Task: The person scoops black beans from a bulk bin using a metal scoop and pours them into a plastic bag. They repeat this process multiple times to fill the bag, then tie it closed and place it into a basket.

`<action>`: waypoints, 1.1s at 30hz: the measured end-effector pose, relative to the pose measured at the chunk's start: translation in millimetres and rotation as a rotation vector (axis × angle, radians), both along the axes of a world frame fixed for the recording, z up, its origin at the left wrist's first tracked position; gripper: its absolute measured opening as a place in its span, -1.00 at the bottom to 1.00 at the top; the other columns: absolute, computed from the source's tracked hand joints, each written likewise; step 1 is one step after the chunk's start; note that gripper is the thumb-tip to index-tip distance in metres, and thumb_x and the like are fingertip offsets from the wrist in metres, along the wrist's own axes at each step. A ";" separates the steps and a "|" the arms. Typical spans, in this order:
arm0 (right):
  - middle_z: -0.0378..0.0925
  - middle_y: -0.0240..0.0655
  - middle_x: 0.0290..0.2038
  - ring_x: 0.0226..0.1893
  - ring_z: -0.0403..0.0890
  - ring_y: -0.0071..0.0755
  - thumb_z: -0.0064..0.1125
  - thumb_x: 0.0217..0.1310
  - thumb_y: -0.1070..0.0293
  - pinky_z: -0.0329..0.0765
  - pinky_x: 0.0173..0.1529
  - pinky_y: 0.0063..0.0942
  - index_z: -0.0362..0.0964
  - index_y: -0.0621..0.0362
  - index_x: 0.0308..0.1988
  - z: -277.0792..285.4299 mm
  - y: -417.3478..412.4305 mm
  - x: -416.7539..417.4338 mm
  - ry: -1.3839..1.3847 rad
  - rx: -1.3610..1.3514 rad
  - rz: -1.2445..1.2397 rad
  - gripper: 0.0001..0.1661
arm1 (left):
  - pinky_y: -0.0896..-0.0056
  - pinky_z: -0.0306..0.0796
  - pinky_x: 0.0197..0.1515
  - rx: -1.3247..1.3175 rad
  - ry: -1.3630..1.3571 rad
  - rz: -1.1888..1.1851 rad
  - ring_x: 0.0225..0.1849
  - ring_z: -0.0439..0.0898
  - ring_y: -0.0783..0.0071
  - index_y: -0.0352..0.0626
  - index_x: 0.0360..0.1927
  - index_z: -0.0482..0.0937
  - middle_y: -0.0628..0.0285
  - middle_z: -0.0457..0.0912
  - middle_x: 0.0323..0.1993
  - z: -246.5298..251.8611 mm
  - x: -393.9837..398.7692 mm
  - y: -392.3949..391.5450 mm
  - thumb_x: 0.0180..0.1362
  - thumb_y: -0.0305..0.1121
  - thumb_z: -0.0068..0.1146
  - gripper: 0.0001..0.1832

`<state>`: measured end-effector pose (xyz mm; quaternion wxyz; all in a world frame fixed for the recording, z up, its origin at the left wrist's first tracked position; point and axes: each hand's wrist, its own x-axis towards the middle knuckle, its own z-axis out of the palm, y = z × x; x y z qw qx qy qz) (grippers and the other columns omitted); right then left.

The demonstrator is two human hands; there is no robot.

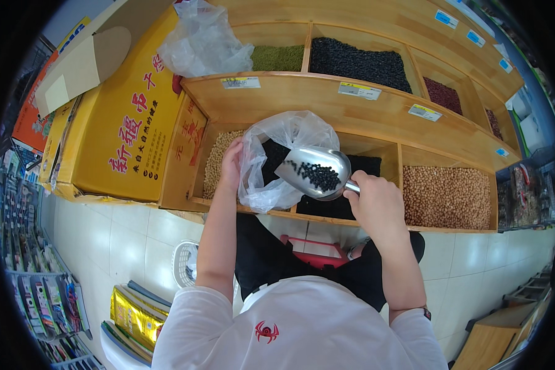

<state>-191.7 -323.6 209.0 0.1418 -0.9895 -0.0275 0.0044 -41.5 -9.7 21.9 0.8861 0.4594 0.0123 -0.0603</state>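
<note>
My left hand (232,165) grips the left rim of a clear plastic bag (254,185), whose mouth gapes upward. Dark contents (274,156) show within the bag. In my right hand (377,199) is the handle of a metal scoop (312,162). Its lip reaches over the bag's mouth, and a small heap of black beans (321,176) lies in it. Beneath the scoop and bag is a wooden bin compartment with a black fill (326,208), partly hidden. Pale beans (219,155) lie in the compartment behind my left hand.
Tan beans (446,194) fill the right front compartment. The back row holds green beans (277,58), black beans (358,60) and dark red beans (443,96). Another plastic bag (201,41) lies at the back left. A yellow cardboard box (120,138) stands left; a white basket (181,263) is on the floor.
</note>
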 end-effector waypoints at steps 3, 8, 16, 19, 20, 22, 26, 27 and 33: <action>0.65 -0.19 -0.36 -0.33 0.71 -0.02 0.32 0.17 0.30 0.63 -0.23 -0.13 0.49 0.18 -0.23 2.7 0.2 1.2 -0.024 -0.003 0.013 -0.77 | 0.31 0.44 0.11 0.004 -0.014 -0.015 -0.02 0.58 0.37 -0.17 0.00 0.51 0.24 0.63 -0.09 0.4 -0.2 0.9 0.29 -0.25 0.01 -0.71; 0.67 -0.16 -0.36 -0.32 0.71 0.00 0.36 0.16 0.26 0.62 -0.23 -0.11 0.53 0.13 -0.22 8.9 0.6 3.1 -0.026 -0.009 -0.007 -0.75 | 0.31 0.45 0.09 0.004 -0.014 -0.015 -0.04 0.58 0.37 -0.17 0.00 0.50 0.24 0.63 -0.10 -0.3 0.1 1.9 0.27 -0.24 0.04 -0.70; 0.68 -0.22 -0.34 -0.29 0.71 -0.03 0.36 0.15 0.26 0.62 -0.21 -0.13 0.55 0.12 -0.22 14.6 -2.6 1.8 -0.038 -0.044 0.010 -0.76 | 0.32 0.46 0.08 -0.005 -0.019 -0.007 -0.04 0.59 0.37 -0.18 -0.01 0.51 0.23 0.63 -0.11 3.0 -0.4 -1.4 0.27 -0.26 0.04 -0.70; 0.66 -0.21 -0.36 -0.32 0.71 -0.03 0.34 0.15 0.28 0.62 -0.22 -0.14 0.52 0.15 -0.25 16.2 -6.2 -0.1 -0.067 -0.037 0.027 -0.77 | 0.32 0.45 0.09 -0.008 -0.021 -0.012 -0.04 0.59 0.37 -0.18 -0.01 0.51 0.23 0.63 -0.11 0.6 0.7 -0.3 0.27 -0.26 0.04 -0.71; 0.66 -0.20 -0.36 -0.31 0.70 -0.03 0.35 0.15 0.27 0.62 -0.22 -0.14 0.52 0.14 -0.25 16.8 -7.5 -0.8 -0.080 -0.030 0.016 -0.77 | 0.33 0.45 0.09 -0.009 -0.019 -0.016 -0.04 0.59 0.37 -0.18 -0.01 0.51 0.23 0.63 -0.10 -0.3 1.2 0.5 0.27 -0.27 0.04 -0.71; 0.66 -0.20 -0.36 -0.31 0.70 -0.02 0.35 0.14 0.26 0.61 -0.21 -0.13 0.54 0.11 -0.23 19.5 -11.9 -2.4 -0.084 0.007 -0.022 -0.77 | 0.33 0.45 0.10 -0.014 -0.019 -0.025 -0.04 0.59 0.37 -0.17 -0.01 0.51 0.24 0.63 -0.10 -1.1 0.9 1.9 0.27 -0.27 0.04 -0.71; 0.69 -0.19 -0.34 -0.28 0.70 0.00 0.41 0.09 0.22 0.58 -0.18 -0.12 0.60 0.05 -0.21 29.0 -40.6 -11.6 -0.072 0.119 -0.141 -0.73 | 0.33 0.45 0.10 -0.007 -0.002 -0.012 -0.03 0.59 0.38 -0.16 -0.01 0.51 0.25 0.63 -0.10 -0.2 -0.1 0.9 0.26 -0.26 0.04 -0.71; 0.70 -0.19 -0.34 -0.27 0.70 0.00 0.42 0.07 0.22 0.58 -0.18 -0.13 0.61 0.05 -0.21 29.8 -51.6 -14.8 -0.055 0.137 -0.165 -0.73 | 0.33 0.45 0.09 -0.001 -0.006 -0.009 -0.03 0.59 0.37 -0.15 -0.01 0.51 0.25 0.63 -0.10 -0.5 -0.5 1.4 0.26 -0.26 0.04 -0.71; 0.69 -0.18 -0.34 -0.27 0.69 0.01 0.45 0.02 0.30 0.57 -0.16 -0.16 0.59 0.12 -0.25 15.6 -97.4 -29.7 -0.075 0.007 -0.365 -0.73 | 0.30 0.45 0.10 0.016 -0.012 -0.032 -0.04 0.59 0.33 -0.14 0.02 0.51 0.23 0.63 -0.10 -7.8 3.5 3.5 0.27 -0.22 0.03 -0.68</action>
